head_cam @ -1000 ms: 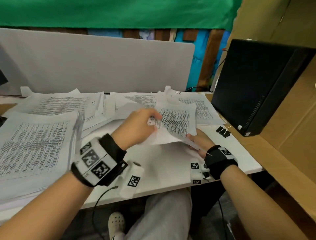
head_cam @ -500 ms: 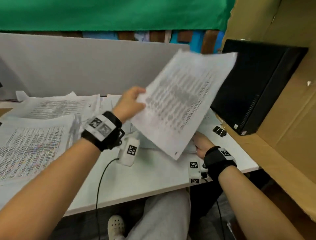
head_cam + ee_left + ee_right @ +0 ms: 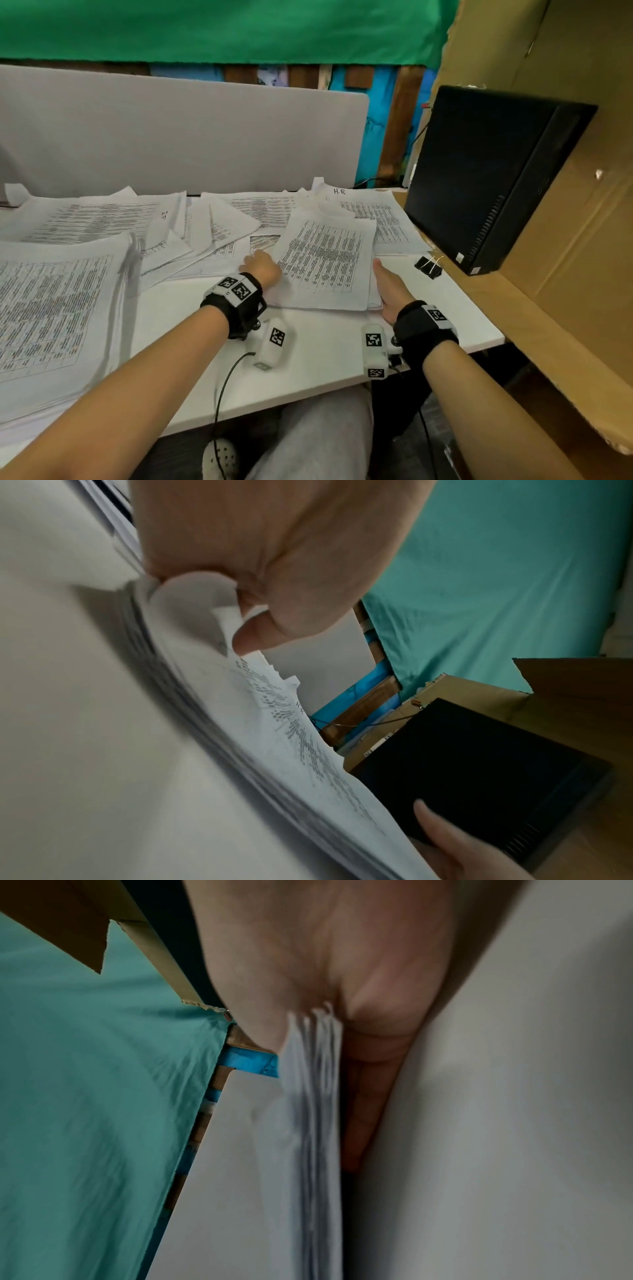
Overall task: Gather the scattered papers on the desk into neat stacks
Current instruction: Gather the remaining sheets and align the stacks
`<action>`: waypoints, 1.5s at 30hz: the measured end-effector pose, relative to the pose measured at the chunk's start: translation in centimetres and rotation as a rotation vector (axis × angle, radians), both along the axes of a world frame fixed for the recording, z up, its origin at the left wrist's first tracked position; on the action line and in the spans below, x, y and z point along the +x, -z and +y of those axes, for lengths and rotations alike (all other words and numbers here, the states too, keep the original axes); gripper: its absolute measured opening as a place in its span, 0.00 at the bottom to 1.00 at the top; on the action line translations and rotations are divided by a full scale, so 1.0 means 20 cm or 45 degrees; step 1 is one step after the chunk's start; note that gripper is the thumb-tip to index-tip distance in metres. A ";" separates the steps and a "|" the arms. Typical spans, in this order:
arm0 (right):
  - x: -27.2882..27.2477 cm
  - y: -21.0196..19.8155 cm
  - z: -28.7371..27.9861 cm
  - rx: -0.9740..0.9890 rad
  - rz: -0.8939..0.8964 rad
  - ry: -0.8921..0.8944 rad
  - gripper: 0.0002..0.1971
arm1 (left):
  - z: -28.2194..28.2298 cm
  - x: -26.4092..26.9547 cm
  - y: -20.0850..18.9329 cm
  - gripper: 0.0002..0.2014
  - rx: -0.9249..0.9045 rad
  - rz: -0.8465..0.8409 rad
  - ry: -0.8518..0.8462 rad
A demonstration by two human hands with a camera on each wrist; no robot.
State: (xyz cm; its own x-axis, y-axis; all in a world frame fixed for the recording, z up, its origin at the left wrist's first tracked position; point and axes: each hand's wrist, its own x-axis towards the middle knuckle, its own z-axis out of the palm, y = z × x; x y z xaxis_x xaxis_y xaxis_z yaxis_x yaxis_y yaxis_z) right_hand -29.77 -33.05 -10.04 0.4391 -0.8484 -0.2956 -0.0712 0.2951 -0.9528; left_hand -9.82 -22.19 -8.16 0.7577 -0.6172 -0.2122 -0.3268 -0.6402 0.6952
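The sheet that was up in the air now lies on the small pile [image 3: 325, 263] on the counter [image 3: 329, 346]; the left hand [image 3: 262, 267] pinches its corner, the right hand [image 3: 388, 287] presses flat against its side, squaring this stack.

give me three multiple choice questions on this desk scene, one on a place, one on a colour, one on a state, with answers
1. Where does the binder clip lie?
A. on the bare desk between the small paper stack and the black computer case
B. on top of the big stack at the left
C. clipped on the grey divider

2. What colour is the cloth hung above the grey divider?
A. red
B. green
C. yellow

3. What is the right hand doing?
A. lifting one sheet high in the air
B. lying palm up on the person's lap
C. set flat against the right edge of the small paper stack

Answers: 1 A, the clip sits on white desk beside the black computer case. 2 B, the cloth is plainly green. 3 C, straight fingers meet the stack's edge, while the left hand is at its left edge.
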 end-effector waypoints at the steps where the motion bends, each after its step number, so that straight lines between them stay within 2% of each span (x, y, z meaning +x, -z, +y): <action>1: 0.00 -0.01 0.01 0.013 -0.004 0.013 0.21 | 0.01 -0.04 -0.02 0.21 -0.016 0.010 0.028; 3: 0.01 0.02 0.00 -0.008 0.031 -0.003 0.26 | 0.00 -0.08 0.01 0.20 0.043 -0.066 0.193; 4: 0.01 0.03 0.00 -0.046 0.080 -0.017 0.28 | 0.00 -0.10 0.01 0.20 0.065 -0.038 0.172; 5: 0.01 0.04 0.01 -0.095 0.113 -0.030 0.26 | 0.00 -0.11 0.01 0.19 0.003 0.040 0.133; 6: 0.00 0.03 0.01 -0.130 0.129 -0.048 0.22 | 0.01 -0.09 0.02 0.18 -0.018 0.013 0.178; 8: -0.03 -0.01 0.05 -0.149 0.106 -0.073 0.20 | 0.04 -0.05 0.01 0.16 -0.171 0.106 0.194; 11: -0.09 -0.08 0.08 -0.152 -0.100 -0.139 0.22 | 0.14 0.02 -0.05 0.16 -0.475 0.269 0.310; 14: -0.07 -0.24 0.12 -0.271 -0.267 -0.220 0.26 | 0.25 0.04 -0.21 0.19 -0.759 0.248 0.378; 16: 0.00 -0.40 0.18 -0.400 -0.299 -0.204 0.23 | 0.31 0.04 -0.34 0.17 -0.947 0.152 0.438; 18: 0.08 -0.55 0.24 -0.540 -0.340 -0.190 0.19 | 0.36 0.04 -0.49 0.13 -1.127 -0.104 0.424; 20: 0.13 -0.67 0.31 -0.638 -0.377 -0.207 0.22 | 0.41 0.05 -0.63 0.11 -1.303 -0.288 0.425; 22: 0.15 -0.75 0.38 -0.656 -0.438 -0.268 0.26 | 0.49 0.07 -0.74 0.12 -1.434 -0.380 0.405; 25: 0.17 -0.80 0.47 -0.648 -0.533 -0.353 0.26 | 0.57 0.07 -0.78 0.16 -1.499 -0.357 0.308; 27: 0.21 -0.81 0.53 -0.644 -0.574 -0.303 0.24 | 0.60 0.05 -0.78 0.18 -1.473 -0.358 0.263; 31: 0.35 -0.88 0.63 -0.833 -0.592 -0.144 0.09 | 0.61 -0.06 -0.88 0.16 -1.601 -0.631 0.260; 34: 0.42 -0.92 0.65 -0.900 -0.694 -0.155 0.07 | 0.65 -0.02 -0.97 0.13 -1.715 -0.709 0.267; 35: 0.43 -0.89 0.63 -0.880 -0.696 -0.184 0.08 | 0.67 0.02 -0.95 0.13 -1.691 -0.633 0.258; 37: 0.46 -0.74 0.57 -0.792 -0.538 -0.319 0.13 | 0.71 0.10 -0.82 0.15 -1.454 -0.254 0.162; 39: 0.47 -0.51 0.52 -0.658 -0.174 -0.562 0.23 | 0.75 0.18 -0.59 0.26 -1.005 0.153 0.061; 40: 0.47 -0.40 0.49 -0.576 -0.022 -0.680 0.30 | 0.77 0.20 -0.47 0.31 -0.806 0.268 0.051; 41: 0.47 -0.30 0.47 -0.495 0.056 -0.745 0.35 | 0.80 0.21 -0.38 0.36 -0.685 0.338 0.050; 43: 0.50 -0.22 0.47 -0.416 0.061 -0.694 0.29 | 0.81 0.23 -0.29 0.42 -0.660 0.360 -0.001; 45: 0.56 -0.27 0.51 -0.459 0.004 -0.616 0.22 | 0.83 0.27 -0.33 0.32 -0.831 0.270 -0.069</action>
State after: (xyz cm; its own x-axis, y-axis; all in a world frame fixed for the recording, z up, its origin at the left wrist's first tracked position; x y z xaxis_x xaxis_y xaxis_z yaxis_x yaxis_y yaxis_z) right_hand -18.61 -22.93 -4.67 0.8000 -0.5994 -0.0283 -0.1197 -0.1132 -0.9863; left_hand -4.41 -5.56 -1.51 0.7743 -0.6313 0.0430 -0.1206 -0.0806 0.9894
